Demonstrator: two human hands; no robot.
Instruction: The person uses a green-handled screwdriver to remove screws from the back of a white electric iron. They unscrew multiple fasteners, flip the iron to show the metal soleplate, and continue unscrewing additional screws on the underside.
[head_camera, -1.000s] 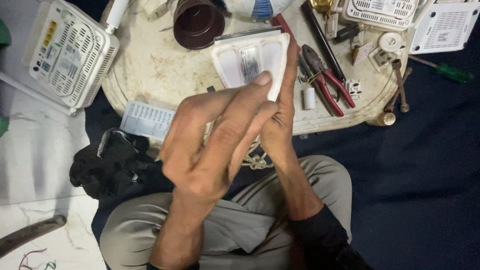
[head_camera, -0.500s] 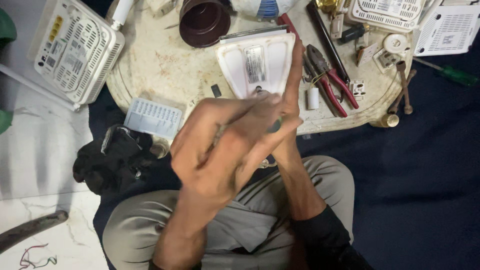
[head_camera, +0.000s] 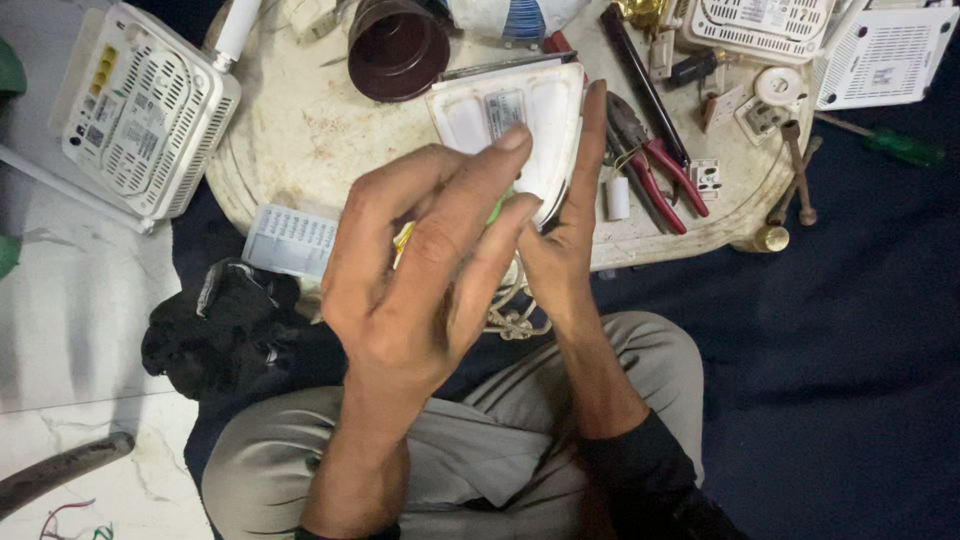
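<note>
Left hand (head_camera: 420, 270) lower now, fingers on casing (head_camera: 520, 120)

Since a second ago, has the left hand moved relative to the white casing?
Yes. The left hand has slid up over the white casing; its fingertips now overlap the casing's lower part, nearer the brown cup.

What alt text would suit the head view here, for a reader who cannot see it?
Seen from above, a seated person's left hand and right hand hold a white plastic casing over a round, worn tray. Red-handled pliers, a dark cup and small parts lie on the tray; a white router sits at its left.
</note>
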